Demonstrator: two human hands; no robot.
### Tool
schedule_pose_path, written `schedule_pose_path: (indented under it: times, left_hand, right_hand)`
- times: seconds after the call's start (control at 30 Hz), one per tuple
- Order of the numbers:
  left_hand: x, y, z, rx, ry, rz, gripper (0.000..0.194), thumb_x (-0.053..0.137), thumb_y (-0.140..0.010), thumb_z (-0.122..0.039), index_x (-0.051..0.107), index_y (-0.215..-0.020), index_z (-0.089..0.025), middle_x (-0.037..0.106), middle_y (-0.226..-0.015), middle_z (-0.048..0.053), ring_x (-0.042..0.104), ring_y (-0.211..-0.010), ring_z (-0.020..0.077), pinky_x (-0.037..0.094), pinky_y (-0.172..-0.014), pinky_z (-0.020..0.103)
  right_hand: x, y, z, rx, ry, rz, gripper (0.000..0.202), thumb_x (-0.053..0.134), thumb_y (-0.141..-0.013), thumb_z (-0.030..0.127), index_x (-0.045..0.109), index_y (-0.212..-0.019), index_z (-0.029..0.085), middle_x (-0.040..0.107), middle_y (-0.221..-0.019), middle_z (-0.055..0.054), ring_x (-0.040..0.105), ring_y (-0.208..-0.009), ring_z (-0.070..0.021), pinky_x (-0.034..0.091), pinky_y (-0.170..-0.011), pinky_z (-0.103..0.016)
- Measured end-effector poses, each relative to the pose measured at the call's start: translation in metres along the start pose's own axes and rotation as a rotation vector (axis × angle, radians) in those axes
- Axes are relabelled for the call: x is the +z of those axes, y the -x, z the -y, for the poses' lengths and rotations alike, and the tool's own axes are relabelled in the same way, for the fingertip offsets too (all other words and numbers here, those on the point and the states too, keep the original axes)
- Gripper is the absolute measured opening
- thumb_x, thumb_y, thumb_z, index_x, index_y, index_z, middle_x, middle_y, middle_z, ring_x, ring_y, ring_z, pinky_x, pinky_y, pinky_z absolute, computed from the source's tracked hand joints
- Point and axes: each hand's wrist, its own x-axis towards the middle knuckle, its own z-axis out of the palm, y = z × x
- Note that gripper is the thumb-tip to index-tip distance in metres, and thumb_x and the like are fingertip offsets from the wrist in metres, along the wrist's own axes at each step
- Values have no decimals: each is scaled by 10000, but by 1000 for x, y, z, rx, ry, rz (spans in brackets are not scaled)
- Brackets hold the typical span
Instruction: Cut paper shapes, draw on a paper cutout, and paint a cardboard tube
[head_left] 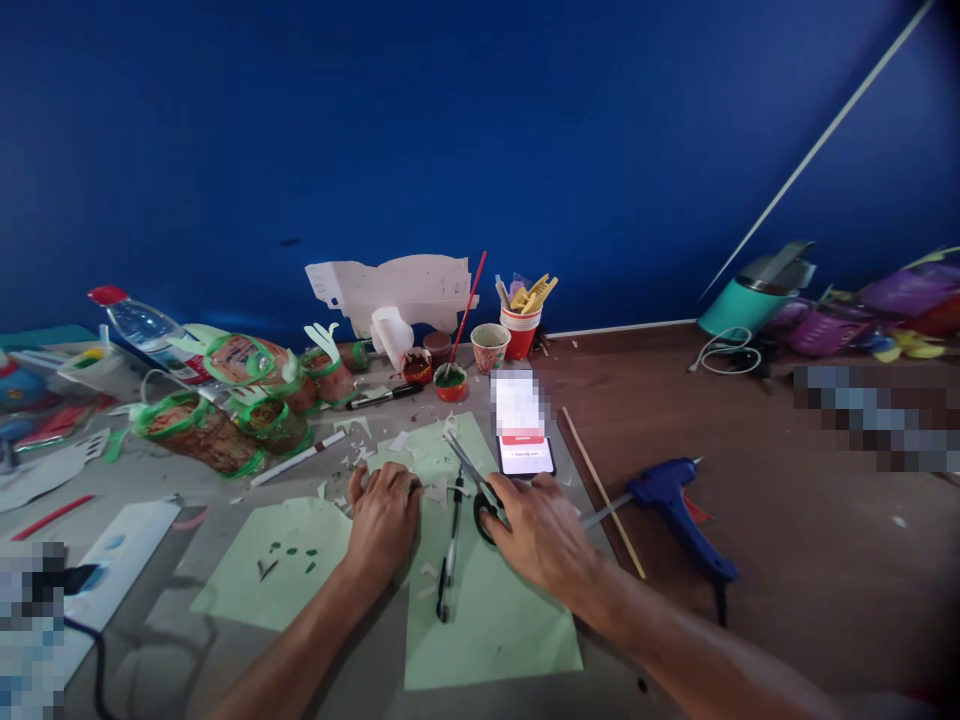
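Black-handled scissors (486, 510) lie at a slant over the upper part of a long pale green sheet (495, 630), their blades pointing up and left. My right hand (544, 525) has its fingers closed on the handles. My left hand (384, 520) rests at the sheet's left edge with its fingers bent down; whether anything is under them is hidden. Between the hands a black pen (452, 545) lies on the sheet. Another green piece (281, 560) with small dark green spots is left of my left hand. Paper scraps (437, 492) are scattered around.
A lit phone (525, 455) lies beyond my right hand. To the right are a wooden stick (602, 490) and a blue glue gun (682, 510). Behind stand a red cup with tools (520, 335), a paper cup (490, 348) and paint pots (451, 385). Green-rimmed painted containers (199, 435) stand at the left.
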Motion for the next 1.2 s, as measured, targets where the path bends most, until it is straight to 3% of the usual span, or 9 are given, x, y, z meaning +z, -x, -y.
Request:
schedule_pose_path:
  times: [0.1,0.3,0.37,0.53,0.7,1.0,1.2]
  left_hand:
    - [0,0,1,-10,25,-73,185,416,-854,-170,593,-825,-217,659,-892,79,606,-889,266,219,-1002,472]
    - [-2,0,1,6,113,-185,177,429,-851,-185,558,-969,-217,691,-831,44,644,-801,237,206,-1016,461]
    - [-5,1,0,10,111,-160,216,418,-854,-175,559,-1012,-220,699,-871,44,646,-834,228,206,-1020,453]
    - [-9,2,-2,34,30,-21,280,375,-867,-131,632,-912,-233,698,-879,32,638,-896,213,227,-1003,438]
    - [-8,1,-2,28,-13,-28,261,392,-898,-186,651,-918,-217,707,-892,45,644,-889,222,251,-993,441]
    - [-7,1,0,22,-25,-11,280,385,-858,-115,625,-967,-209,691,-914,54,630,-912,232,235,-993,479]
    - [-7,1,3,33,-22,-27,287,385,-824,-87,629,-906,-213,678,-949,52,620,-910,220,230,-1009,482]
  right_hand:
    - [1,0,0,33,-29,-27,273,597,-831,295,582,-1078,181,719,-904,-83,661,-825,-250,426,-757,-323]
    - [1,0,0,74,-31,2,226,591,-839,307,607,-1021,173,706,-920,-91,652,-828,-252,442,-737,-321]
    - [1,-1,0,69,-14,4,229,582,-846,314,615,-1021,170,700,-917,-92,648,-840,-250,440,-770,-333]
    - [-1,-1,-2,75,51,15,208,548,-867,345,662,-854,172,632,-945,-92,628,-794,-220,437,-750,-324]
    - [0,0,-5,42,68,-1,159,561,-847,213,629,-990,196,570,-987,-87,593,-780,-208,418,-708,-319]
    - [10,-4,-12,-132,48,75,224,516,-799,62,650,-930,182,605,-916,-71,575,-735,-191,391,-702,-329]
    - [12,-2,-9,-206,-83,-65,316,497,-852,101,616,-1124,209,579,-953,-73,556,-837,-202,395,-752,-336]
